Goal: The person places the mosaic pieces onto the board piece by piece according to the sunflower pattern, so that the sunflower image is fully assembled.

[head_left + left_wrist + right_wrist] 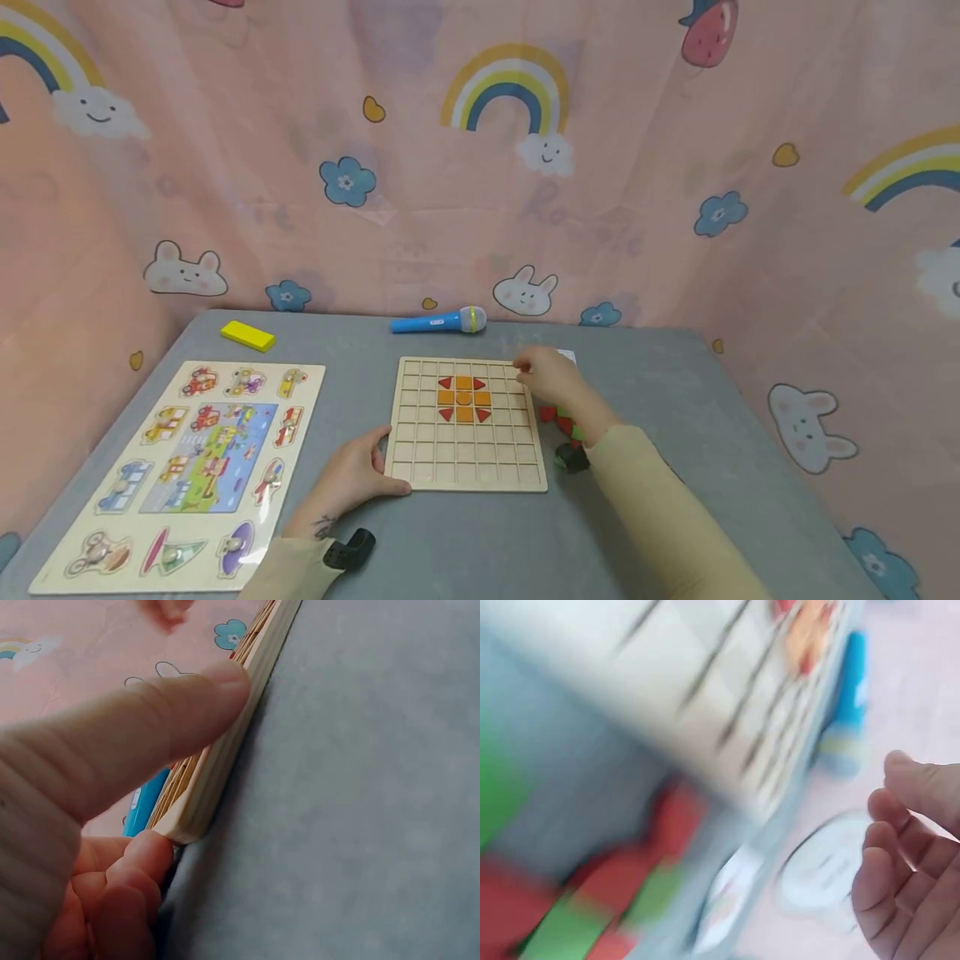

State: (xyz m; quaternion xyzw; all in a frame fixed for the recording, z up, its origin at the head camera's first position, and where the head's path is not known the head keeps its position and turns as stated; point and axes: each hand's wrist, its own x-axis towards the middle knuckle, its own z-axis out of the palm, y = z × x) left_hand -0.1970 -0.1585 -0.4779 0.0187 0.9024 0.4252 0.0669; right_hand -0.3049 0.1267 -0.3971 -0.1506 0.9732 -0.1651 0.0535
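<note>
A square wooden grid board (427, 454) lies on the table. Near its middle, an orange round piece (463, 398) has orange squares (464, 383) beside it and red triangles (447, 414) at the corners. My left hand (351, 475) holds the board's near left corner, the thumb along the front edge and the fingers against the left side. Over the far right corner hovers my right hand (555, 379), its fingers loosely bent. No piece shows between them in the right wrist view. Red and green pieces (604, 889) lie beside the board's right edge, partly behind the right forearm.
To the left lies a vehicle picture puzzle board (300, 400). Behind it is a yellow block (248, 336). A blue toy microphone (427, 323) lies along the back edge, before a pink patterned curtain (420, 242). A white printed card (727, 896) lies near the far right corner.
</note>
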